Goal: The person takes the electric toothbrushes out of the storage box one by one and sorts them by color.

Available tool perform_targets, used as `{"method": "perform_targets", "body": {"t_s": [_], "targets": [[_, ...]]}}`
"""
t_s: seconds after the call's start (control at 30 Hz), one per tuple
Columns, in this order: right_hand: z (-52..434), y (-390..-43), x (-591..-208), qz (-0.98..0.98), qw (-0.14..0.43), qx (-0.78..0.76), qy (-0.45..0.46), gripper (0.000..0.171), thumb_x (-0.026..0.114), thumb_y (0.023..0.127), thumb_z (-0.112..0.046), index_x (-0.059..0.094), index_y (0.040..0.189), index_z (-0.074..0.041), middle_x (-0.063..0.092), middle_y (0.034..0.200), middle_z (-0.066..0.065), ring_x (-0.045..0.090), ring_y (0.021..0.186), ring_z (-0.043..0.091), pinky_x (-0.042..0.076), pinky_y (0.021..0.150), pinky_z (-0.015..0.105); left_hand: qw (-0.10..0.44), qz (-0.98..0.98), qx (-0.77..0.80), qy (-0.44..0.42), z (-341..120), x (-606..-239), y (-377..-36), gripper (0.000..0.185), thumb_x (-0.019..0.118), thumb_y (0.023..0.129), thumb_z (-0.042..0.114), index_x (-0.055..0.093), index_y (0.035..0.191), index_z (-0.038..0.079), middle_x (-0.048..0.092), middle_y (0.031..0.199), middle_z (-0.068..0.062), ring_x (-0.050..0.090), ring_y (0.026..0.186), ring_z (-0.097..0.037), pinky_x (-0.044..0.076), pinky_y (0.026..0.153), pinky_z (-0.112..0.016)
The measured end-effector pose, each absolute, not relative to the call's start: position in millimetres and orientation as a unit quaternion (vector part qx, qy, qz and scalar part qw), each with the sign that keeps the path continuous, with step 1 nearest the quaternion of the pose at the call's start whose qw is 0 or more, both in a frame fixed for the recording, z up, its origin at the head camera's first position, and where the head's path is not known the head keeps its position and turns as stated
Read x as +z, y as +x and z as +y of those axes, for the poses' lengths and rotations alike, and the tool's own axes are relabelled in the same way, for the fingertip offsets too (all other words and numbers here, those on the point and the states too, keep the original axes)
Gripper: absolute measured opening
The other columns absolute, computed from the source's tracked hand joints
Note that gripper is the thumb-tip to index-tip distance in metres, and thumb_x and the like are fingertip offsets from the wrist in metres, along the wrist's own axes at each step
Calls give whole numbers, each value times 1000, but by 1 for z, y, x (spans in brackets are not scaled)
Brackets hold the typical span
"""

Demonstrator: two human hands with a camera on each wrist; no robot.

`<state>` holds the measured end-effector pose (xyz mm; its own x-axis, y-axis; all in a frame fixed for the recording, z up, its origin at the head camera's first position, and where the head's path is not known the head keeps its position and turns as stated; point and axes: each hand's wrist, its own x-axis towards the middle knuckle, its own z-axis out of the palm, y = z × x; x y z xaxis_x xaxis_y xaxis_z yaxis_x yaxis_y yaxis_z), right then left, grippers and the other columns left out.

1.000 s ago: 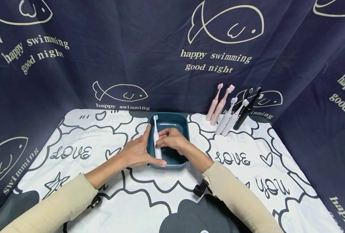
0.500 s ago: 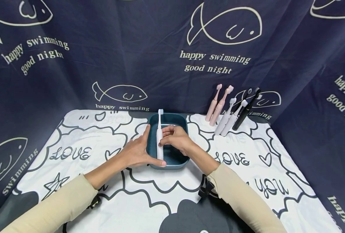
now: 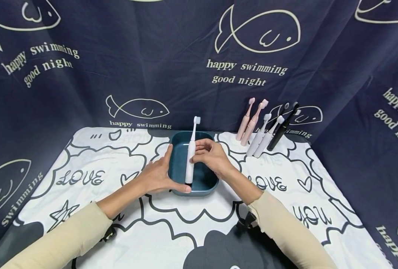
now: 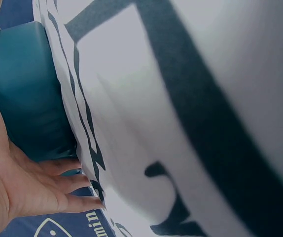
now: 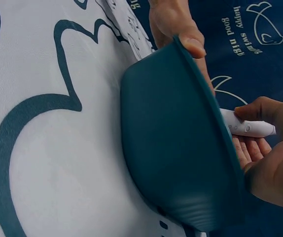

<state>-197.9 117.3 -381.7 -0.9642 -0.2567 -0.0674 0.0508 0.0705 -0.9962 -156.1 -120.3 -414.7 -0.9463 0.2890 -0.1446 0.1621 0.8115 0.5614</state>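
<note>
A white electric toothbrush point(image 3: 190, 164) stands nearly upright over the teal plastic bin point(image 3: 179, 158), brush head up, its dark lower end inside. My right hand point(image 3: 215, 157) pinches the handle between thumb and fingers; the right wrist view shows buttons on the toothbrush point(image 5: 250, 128) beyond the bin wall point(image 5: 173, 133). My left hand point(image 3: 156, 175) rests spread along the bin's left side, its thumb at the front rim. In the left wrist view, straight fingers of the left hand point(image 4: 33, 185) lie against the outer wall of the bin point(image 4: 30, 89).
To the right at the back, pink toothbrushes point(image 3: 249, 127), white toothbrushes point(image 3: 261, 142) and black toothbrushes point(image 3: 279, 134) stand in a row. A navy fish-print curtain point(image 3: 185, 56) hangs behind the table's printed white cloth point(image 3: 152, 231).
My right hand has lifted the white toothbrush and moved it rightward from the bin's left side, tipping it more upright. My left hand has stayed at the bin.
</note>
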Motion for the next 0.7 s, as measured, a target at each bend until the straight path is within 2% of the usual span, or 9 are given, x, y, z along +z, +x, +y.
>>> {"method": "perform_targets", "body": {"t_s": [0.2, 0.7], "targets": [[130, -196, -374, 704, 92, -700, -73, 64, 79, 79, 19, 65, 140, 6, 69, 117, 5, 76, 98, 8, 65, 86, 22, 114, 944, 284, 120, -121, -414, -156, 173, 87, 63, 96, -12, 183, 19, 36, 183, -23, 53, 156, -50, 49, 122, -67], [157, -191, -364, 686, 34, -723, -69, 60, 79, 77, 22, 66, 134, 6, 73, 104, -7, 74, 97, 4, 63, 88, 19, 104, 944, 288, 126, -121, -415, -156, 174, 88, 62, 95, -10, 183, 20, 38, 182, -24, 56, 154, -50, 51, 120, -67]]}}
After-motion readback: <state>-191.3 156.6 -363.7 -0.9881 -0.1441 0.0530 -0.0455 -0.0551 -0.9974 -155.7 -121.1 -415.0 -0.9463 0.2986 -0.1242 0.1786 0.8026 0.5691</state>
